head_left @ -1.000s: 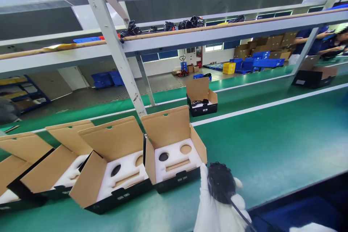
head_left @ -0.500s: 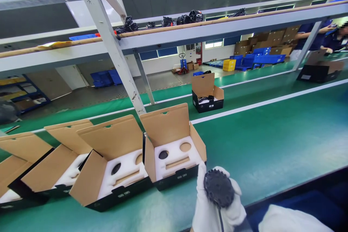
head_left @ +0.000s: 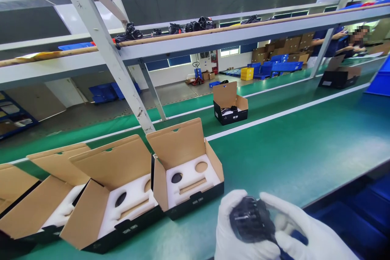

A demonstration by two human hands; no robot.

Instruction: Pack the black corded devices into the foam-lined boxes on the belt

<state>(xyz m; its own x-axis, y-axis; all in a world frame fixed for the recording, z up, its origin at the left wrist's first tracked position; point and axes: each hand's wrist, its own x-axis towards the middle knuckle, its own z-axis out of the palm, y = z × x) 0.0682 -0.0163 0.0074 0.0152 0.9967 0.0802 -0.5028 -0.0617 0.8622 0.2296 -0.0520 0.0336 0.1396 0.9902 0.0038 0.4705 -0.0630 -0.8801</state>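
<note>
Both my hands wear white gloves and close around a round black ribbed part [head_left: 251, 223] at the bottom of the view. My left hand [head_left: 233, 231] cups it from the left, and my right hand [head_left: 301, 229] covers its right side. Just left of them, an open cardboard box [head_left: 185, 170] with white foam insert and empty cut-outs sits on the green belt [head_left: 304, 150]. A second open box [head_left: 118, 195] of the same kind stands further left.
More open boxes [head_left: 39, 207] line the belt's left end. A small open box [head_left: 230, 103] rides the far belt. A slanted metal post [head_left: 106, 53] rises behind the boxes under a shelf with black parts [head_left: 195, 26]. Another person [head_left: 350, 40] works at far right. Blue bins [head_left: 365, 215] lie below.
My right hand has come in and joined the left on the black part, which has dropped lower. The small box on the far belt has shifted, and my view has turned slightly right.
</note>
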